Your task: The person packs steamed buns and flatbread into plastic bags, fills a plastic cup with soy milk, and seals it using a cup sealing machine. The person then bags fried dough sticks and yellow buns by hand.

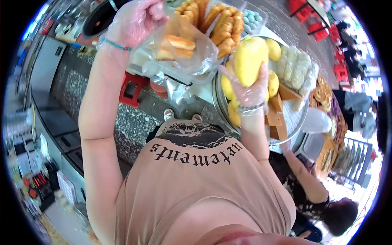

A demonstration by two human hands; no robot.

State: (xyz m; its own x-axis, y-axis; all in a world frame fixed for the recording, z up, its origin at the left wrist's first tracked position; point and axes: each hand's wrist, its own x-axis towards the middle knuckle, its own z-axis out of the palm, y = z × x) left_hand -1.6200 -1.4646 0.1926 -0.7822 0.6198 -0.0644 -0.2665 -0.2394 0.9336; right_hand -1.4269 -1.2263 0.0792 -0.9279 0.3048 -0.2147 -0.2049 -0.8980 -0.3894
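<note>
My left hand (141, 24), in a clear plastic glove, is raised at the upper left with its fingers curled. Whatever it may hold is hidden. Beside it, a clear plastic bag (202, 53) lies around or over golden fried sticks (179, 42); I cannot tell which. My right hand (251, 90), also gloved, grips a large, smooth yellow oval bun (251, 57) from below. That bun is above a round metal tray (219, 102), where more yellow pieces (272, 83) lie.
Fried dough sticks (226, 30) and bluish eggs (251, 20) stand at the back. Plastic-wrapped rolls (292, 65) and brown cardboard pieces (276, 118) share the tray. A red stool (132, 90) stands below the counter. Another person (304, 173) is at the right.
</note>
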